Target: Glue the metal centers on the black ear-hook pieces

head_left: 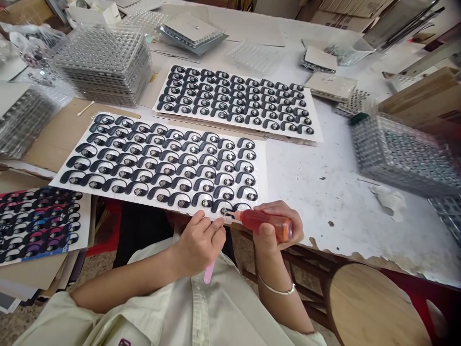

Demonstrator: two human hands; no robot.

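A white sheet (261,190) covered with rows of black hook-shaped parts with shiny round centres lies at the table's near edge. My right hand (277,226) is closed round an orange squeeze bottle (266,222), its white nozzle touching a part at the sheet's front edge. My left hand (200,242) is closed on a pink stick (209,271) that points down toward my lap, its fingertips resting by the sheet's edge beside the nozzle.
A second white sheet (317,134) of the same black parts lies behind. Stacks of clear plastic trays (104,65) stand at back left, another tray stack (403,154) at right. A printed card (39,223) lies at left. A round wooden stool (374,307) sits lower right.
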